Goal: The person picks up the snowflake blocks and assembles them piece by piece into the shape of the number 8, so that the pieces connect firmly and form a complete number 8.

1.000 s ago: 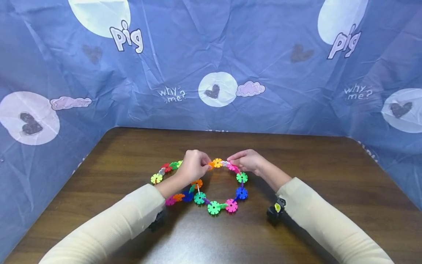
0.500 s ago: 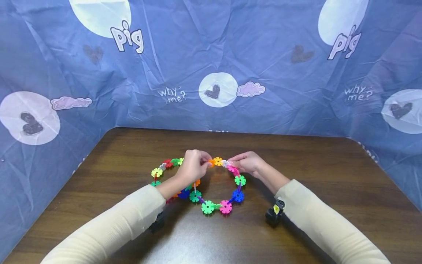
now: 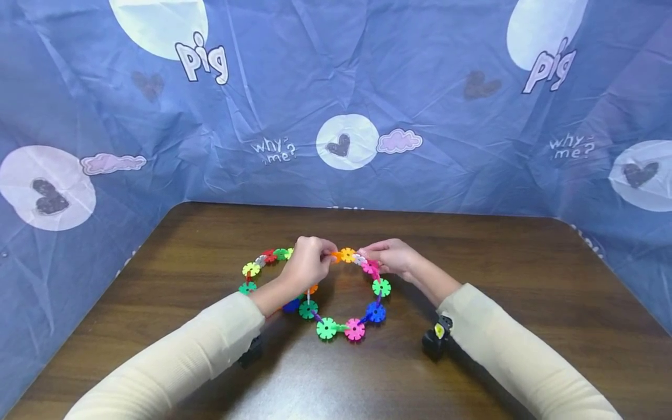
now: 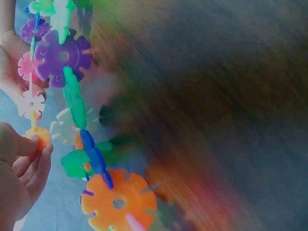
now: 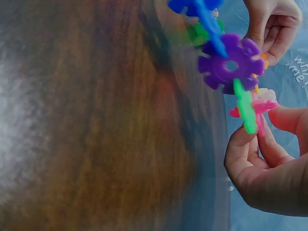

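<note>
A chain of notched plastic snowflake discs forms two joined rings, one at right with a green disc [image 3: 326,328] at its near side, one at left with a yellow disc [image 3: 251,269]. My left hand [image 3: 307,263] pinches an orange disc [image 4: 42,138] at the far side of the right ring and covers part of the left ring. To its right, my right hand [image 3: 395,258] holds the same ring at a pink disc [image 5: 263,107] between thumb and fingers. A yellow-orange disc [image 3: 347,255] and a white disc [image 3: 359,259] sit between the hands.
The rings are over a brown wooden table [image 3: 472,262]. Behind it and at both sides hangs a blue printed cloth [image 3: 446,175]. Black wrist cameras, one of them the right one [image 3: 437,335], hang under the cream sleeves.
The near side of the right ring has swung a little left, and the left ring's visible discs have risen slightly. Both hands keep their hold, almost in the same place.
</note>
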The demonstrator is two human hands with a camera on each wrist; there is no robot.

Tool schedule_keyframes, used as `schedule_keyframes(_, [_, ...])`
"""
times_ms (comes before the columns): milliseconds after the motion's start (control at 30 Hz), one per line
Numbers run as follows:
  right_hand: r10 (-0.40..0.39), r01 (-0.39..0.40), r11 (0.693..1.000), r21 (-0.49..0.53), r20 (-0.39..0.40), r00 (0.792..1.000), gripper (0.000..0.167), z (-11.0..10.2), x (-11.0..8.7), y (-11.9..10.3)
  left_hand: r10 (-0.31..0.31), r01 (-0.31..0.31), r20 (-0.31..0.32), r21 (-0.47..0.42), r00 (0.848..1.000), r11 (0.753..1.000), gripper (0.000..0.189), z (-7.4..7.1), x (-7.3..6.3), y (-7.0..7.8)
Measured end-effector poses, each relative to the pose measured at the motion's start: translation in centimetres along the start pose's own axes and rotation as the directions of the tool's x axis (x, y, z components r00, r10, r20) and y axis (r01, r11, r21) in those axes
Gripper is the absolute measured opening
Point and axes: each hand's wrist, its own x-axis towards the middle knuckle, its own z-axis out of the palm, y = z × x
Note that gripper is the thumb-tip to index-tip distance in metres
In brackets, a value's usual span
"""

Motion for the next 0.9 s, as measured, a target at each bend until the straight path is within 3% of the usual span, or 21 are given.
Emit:
schedule_keyframes(200, [0.032,-0.032,0.999,-0.04,0.009,0.999,0.043,0.1,0.4,-0.5,0.004,-0.003,0.016,-0.028,1.0,1.0,0.004,0.1,-0.1,-0.1])
schedule_keyframes(433, [0.077,-0.077,0.997,0.01,-0.027,0.997,0.037,0.6,0.6,-0.6,0.035,-0.033,0.06,-0.032,0.998,0.999,0.004,0.3,-0.1,-0.1])
schedule_keyframes(633, [0.076,-0.072,0.994,0.081,-0.05,0.996,0.036,1.3,0.4,-0.5,0.08,-0.079,0.022,-0.022,0.997,0.997,0.002,0.7,-0.2,0.0])
schedule_keyframes(767, [0.074,-0.069,0.992,0.108,-0.048,0.996,0.037,1.5,0.4,-0.3,0.078,-0.078,0.001,-0.038,0.997,0.996,0.005,0.8,-0.1,0.0])
schedule_keyframes(900, [0.086,-0.081,0.992,0.096,-0.05,0.995,0.037,1.5,0.4,0.0,0.057,-0.054,0.057,-0.054,0.997,0.997,0.002,0.6,0.1,0.0])
